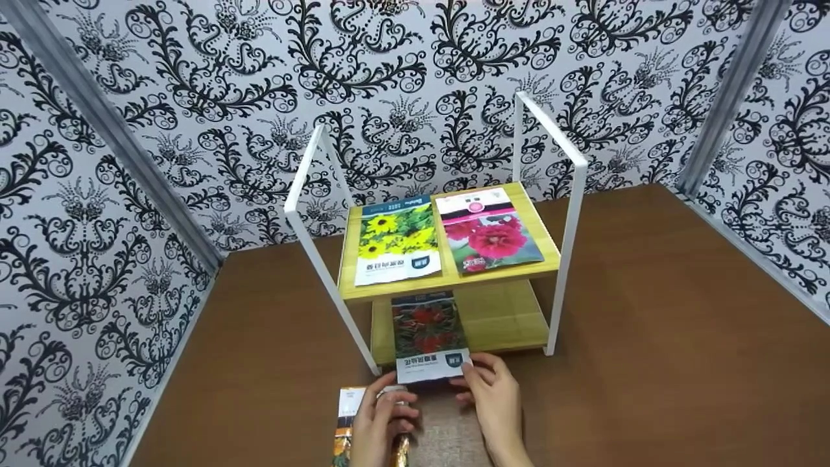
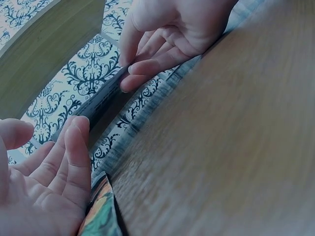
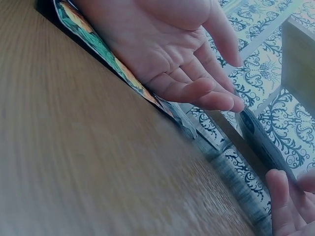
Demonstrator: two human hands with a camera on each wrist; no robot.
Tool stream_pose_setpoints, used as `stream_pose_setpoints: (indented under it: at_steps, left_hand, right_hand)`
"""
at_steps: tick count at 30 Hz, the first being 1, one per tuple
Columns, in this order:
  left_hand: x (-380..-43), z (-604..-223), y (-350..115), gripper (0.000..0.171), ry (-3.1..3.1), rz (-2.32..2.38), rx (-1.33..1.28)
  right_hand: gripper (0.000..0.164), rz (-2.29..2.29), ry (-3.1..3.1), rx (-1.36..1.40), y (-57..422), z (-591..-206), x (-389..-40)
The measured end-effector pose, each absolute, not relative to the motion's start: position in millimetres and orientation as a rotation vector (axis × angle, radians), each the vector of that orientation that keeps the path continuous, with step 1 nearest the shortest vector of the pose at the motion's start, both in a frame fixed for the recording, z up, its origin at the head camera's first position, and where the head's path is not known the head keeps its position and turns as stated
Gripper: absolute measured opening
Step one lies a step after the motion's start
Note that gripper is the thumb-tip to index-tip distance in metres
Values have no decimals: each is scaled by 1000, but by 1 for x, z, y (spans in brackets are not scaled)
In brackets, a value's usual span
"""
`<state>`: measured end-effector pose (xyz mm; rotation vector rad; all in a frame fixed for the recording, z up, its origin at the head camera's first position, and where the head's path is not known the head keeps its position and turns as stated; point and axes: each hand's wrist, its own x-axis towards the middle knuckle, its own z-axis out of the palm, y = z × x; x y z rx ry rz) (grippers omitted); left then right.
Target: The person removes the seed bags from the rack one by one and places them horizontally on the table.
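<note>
A seed packet with red flowers point(image 1: 428, 337) lies partly over the lower shelf of a small rack, its near white end sticking out toward me. My right hand point(image 1: 496, 402) pinches the near right corner, thumb on top and fingers beneath. At the near left corner is my left hand point(image 1: 386, 418), its fingertips touching the packet's edge and its thumb apart from it, as the left wrist view shows. Partly hidden under the left hand, an orange-flower packet point(image 1: 343, 441) lies on the table.
The two-tier rack has white metal frames point(image 1: 569, 214) at both sides and wooden shelves point(image 1: 506, 318). On its upper shelf lie a yellow-flower packet point(image 1: 399, 240) and a pink-flower packet point(image 1: 489, 233). Patterned panels point(image 1: 402, 97) stand behind and beside the brown table point(image 1: 648, 311).
</note>
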<state>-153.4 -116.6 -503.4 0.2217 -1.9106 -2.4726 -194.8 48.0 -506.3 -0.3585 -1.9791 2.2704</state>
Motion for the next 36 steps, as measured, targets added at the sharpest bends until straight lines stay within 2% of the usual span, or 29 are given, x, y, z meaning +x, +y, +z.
stream_pose_setpoints:
  at_steps: [13, 22, 31, 36]
  left_hand:
    - [-154, -504, -117, 45, -1932, -2478, 223]
    - [-156, -505, -117, 56, -1948, -2463, 305]
    - [-157, -503, -119, 64, -1990, -2487, 248]
    - [-157, -503, -120, 67, -1983, -2517, 197]
  right_hand:
    - [32, 2289, -1998, -425, 55, -501, -190]
    - [32, 2322, -1999, -344, 58, -501, -178]
    - [24, 2299, -2022, -320, 58, -501, -171]
    - [28, 2307, -2025, -309, 58, -500, -173]
